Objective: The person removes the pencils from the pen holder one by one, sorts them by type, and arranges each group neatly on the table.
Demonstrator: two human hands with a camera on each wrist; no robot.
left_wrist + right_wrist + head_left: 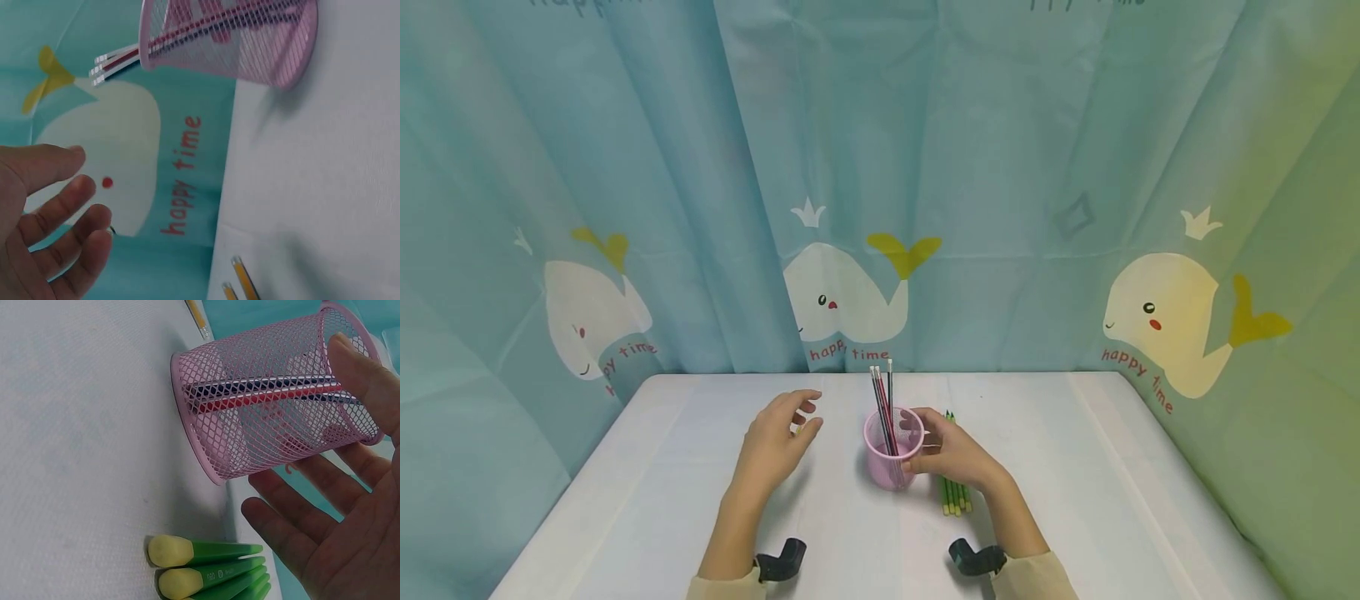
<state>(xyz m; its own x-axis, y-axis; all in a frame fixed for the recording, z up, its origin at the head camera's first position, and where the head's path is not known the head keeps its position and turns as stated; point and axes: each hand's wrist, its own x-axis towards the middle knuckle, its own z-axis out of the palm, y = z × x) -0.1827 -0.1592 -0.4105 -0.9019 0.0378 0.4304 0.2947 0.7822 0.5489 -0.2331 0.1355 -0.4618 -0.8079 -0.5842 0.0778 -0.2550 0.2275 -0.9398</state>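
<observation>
My right hand grips the right side of a pink mesh pencil cup, its thumb in front and fingers behind. Several slim black and red pencils with pale ends lean inside the cup. Whether the cup's base touches the table cannot be told. To the left of the cup, my left hand is held apart from it, holding nothing, its fingers loosely bent. Yellow pencils, partly out of view, lie near the left hand. Below the right hand lies a row of green pencils with yellowish ends.
A white-covered table carries everything. Behind it hangs a blue-green curtain printed with white whales. Black wrist mounts sit on both forearms at the sleeve cuffs.
</observation>
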